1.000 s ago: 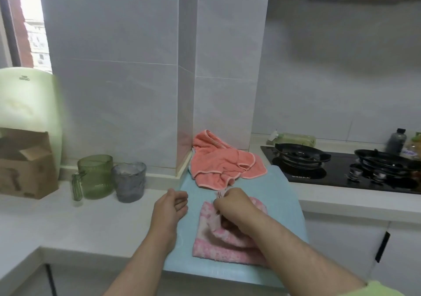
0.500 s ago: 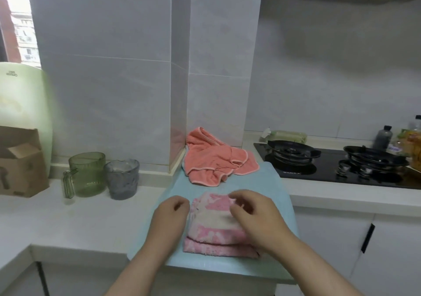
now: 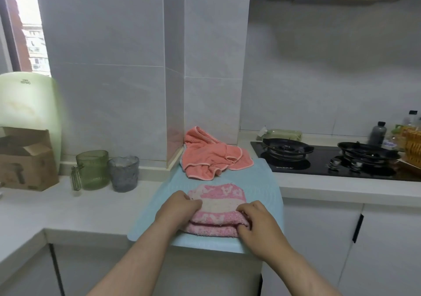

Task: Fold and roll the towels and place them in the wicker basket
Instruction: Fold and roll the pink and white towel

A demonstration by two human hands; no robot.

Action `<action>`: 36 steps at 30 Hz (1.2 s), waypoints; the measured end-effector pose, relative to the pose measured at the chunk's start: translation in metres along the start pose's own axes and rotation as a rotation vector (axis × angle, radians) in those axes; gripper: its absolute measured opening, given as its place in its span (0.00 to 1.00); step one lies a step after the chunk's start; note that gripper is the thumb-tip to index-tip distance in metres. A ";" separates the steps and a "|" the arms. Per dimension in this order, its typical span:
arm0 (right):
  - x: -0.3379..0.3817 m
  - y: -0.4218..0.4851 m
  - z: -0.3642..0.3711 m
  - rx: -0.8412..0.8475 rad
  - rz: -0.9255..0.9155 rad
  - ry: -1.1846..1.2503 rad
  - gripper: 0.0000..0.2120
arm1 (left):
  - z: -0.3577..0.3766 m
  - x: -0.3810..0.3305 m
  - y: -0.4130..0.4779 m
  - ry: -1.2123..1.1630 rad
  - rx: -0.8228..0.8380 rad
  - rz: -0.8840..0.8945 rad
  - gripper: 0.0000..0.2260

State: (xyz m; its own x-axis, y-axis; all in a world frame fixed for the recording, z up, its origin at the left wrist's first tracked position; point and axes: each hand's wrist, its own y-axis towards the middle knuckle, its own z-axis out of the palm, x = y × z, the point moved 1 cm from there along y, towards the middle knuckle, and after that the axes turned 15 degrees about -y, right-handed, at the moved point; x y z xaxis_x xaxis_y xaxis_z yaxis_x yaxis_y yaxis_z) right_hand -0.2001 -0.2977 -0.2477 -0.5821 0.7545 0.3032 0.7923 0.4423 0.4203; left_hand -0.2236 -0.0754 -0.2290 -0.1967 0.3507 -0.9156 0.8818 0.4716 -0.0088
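- Head view, looking down on a pink-and-white towel point(image 3: 217, 206), folded into a thick layered pad on the blue mat point(image 3: 266, 181), close to its near edge.
- Gripping its left end with the left hand point(image 3: 175, 213), fingers curled over the top layer; a second ago clenched beside the towel, holding nothing.
- Clutching its right end with the right hand point(image 3: 257, 222), fingertips tucked into the layers; a second ago pinching the far edge instead.
- Folding done, by the look of it; set up now to begin the roll, probably from the near edge away.
- Left crumpled at the mat's far end, against the tiled corner: the coral towel point(image 3: 211, 156), unmoved and not yet folded.
- Just come into sight at the far right, past the hob point(image 3: 319, 161): what seems to be the wicker basket point(image 3: 412, 149), well apart from both towels, contents impossible to make out.
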 end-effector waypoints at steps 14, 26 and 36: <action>-0.001 0.001 0.005 0.113 -0.013 -0.044 0.22 | -0.001 -0.019 0.013 -0.367 0.036 -0.177 0.21; -0.003 0.001 0.003 0.141 -0.009 -0.010 0.24 | 0.002 -0.013 0.015 -0.002 -0.033 -0.011 0.05; -0.005 0.004 0.006 0.205 -0.079 -0.081 0.28 | 0.003 -0.014 0.013 0.284 -0.045 0.008 0.10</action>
State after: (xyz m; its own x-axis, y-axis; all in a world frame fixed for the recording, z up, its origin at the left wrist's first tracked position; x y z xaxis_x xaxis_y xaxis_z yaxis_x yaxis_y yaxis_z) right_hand -0.1931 -0.2973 -0.2526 -0.6337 0.7463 0.2035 0.7703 0.5846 0.2548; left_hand -0.2084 -0.0768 -0.2175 -0.3077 0.5638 -0.7665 0.8651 0.5012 0.0214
